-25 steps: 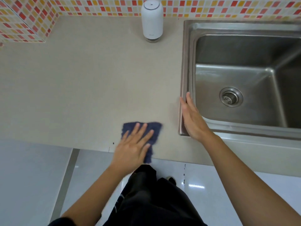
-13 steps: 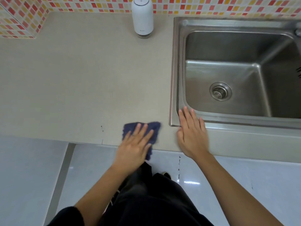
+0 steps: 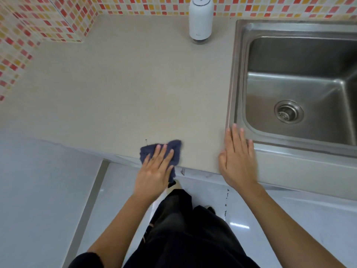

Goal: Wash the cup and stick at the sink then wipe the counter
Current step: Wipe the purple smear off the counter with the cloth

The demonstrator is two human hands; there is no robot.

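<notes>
A dark blue cloth lies at the front edge of the beige counter, partly hanging over it. My left hand presses flat on the cloth with its fingers spread. My right hand rests flat and open on the counter's front edge, its fingertips touching the near left corner of the steel sink. The sink basin is bare, with its drain showing. No cup or stick is in view.
A white cylindrical dispenser stands at the back of the counter, left of the sink. Mosaic tiles line the back and left walls. Below the counter edge are my dark trousers and a glossy white floor.
My right hand slid from the sink's left rim down to the counter's front edge. The left hand and cloth stayed at the front edge; the camera view shifted left.
</notes>
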